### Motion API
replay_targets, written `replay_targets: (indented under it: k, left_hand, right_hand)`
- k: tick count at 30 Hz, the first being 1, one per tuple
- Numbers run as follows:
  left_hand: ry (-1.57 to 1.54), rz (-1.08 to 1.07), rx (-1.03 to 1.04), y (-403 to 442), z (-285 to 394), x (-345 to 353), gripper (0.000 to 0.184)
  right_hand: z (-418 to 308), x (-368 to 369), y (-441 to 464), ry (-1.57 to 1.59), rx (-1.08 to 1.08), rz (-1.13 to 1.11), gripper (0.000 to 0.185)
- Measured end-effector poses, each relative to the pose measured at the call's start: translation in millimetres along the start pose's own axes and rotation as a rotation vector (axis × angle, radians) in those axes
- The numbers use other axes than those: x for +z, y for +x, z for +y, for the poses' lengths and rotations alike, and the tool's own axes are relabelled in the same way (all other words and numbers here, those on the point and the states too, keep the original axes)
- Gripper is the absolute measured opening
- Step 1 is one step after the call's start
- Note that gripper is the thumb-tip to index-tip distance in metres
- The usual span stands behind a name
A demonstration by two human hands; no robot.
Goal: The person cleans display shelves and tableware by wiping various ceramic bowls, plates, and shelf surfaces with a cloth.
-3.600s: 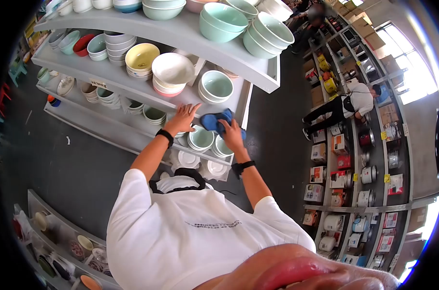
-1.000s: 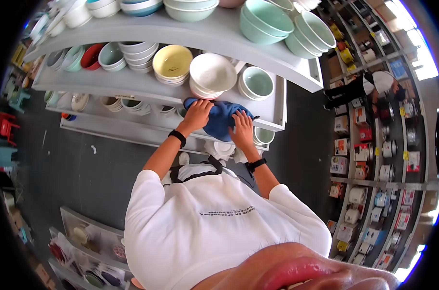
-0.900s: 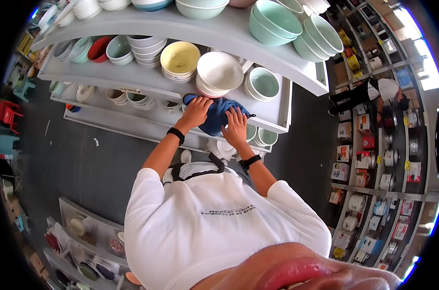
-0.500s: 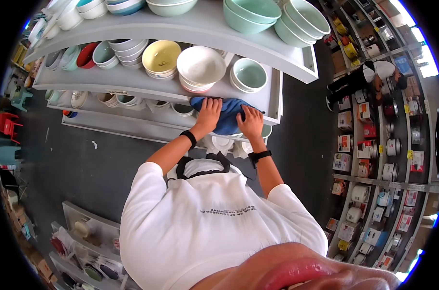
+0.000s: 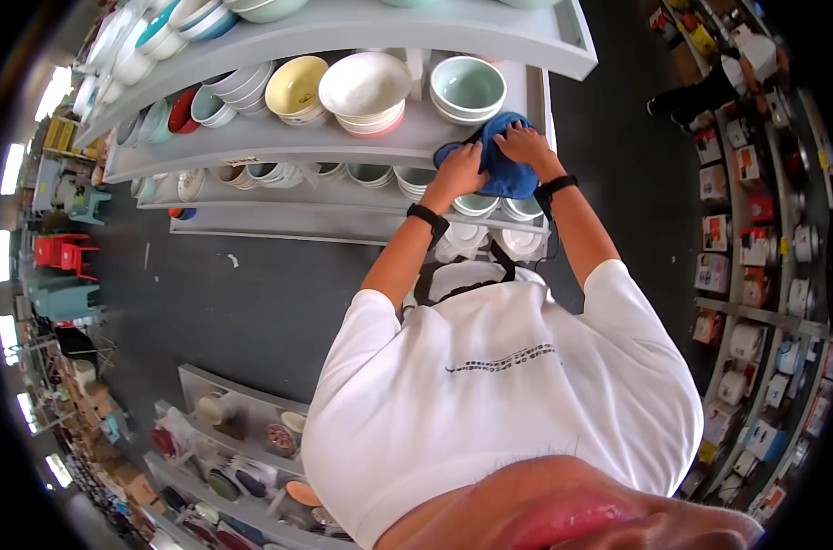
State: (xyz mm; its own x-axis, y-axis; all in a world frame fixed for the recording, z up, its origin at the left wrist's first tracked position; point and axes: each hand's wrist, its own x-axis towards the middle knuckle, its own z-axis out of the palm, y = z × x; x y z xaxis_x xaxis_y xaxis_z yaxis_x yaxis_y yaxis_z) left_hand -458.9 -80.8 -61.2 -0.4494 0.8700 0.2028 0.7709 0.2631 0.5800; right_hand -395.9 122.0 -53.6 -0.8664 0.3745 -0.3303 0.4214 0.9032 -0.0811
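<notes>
My L hand grip's closed on blue cloth nr shelf's front edge — prob. soft, light; bunch mid-cloth — R hand's closure unclear.

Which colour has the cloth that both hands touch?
The cloth is blue; the head view shows it.

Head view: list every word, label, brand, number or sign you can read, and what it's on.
No text is readable.
Dark print on the white T-shirt: too small and blurred.
Small label on the grey shelf's front edge: too small.
Printed cardboard boxes on the grey metal rack: too small and blurred.
</notes>
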Motion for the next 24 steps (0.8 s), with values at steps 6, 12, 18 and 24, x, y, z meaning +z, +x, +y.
replay_targets:
  k: [6,12,18,24]
  left_hand:
    - [0.305,0.103,0.178,-31.7,-12.7,-37.6,0.058]
    - [0.067,0.006,-0.017,-8.0,18.1,-70.5,0.045]
    - [0.243,0.415,0.072,33.2,52.9,-95.9,0.03]
    - [0.428,0.257,0.054,45.2,17.6,-87.0,0.014]
  right_hand:
    - [-51.5,-49.7,-70.4,0.008,-0.007,-0.096,0.086]
    - [-12.6,-28.5,-1.2,-0.001,0.106,-0.191,0.071]
    - [23.3,-32.6,46.2,-0.103,0.098,0.057,0.051]
    - [76.5,-8.3,143.1,-0.096,-0.041,0.331,0.041]
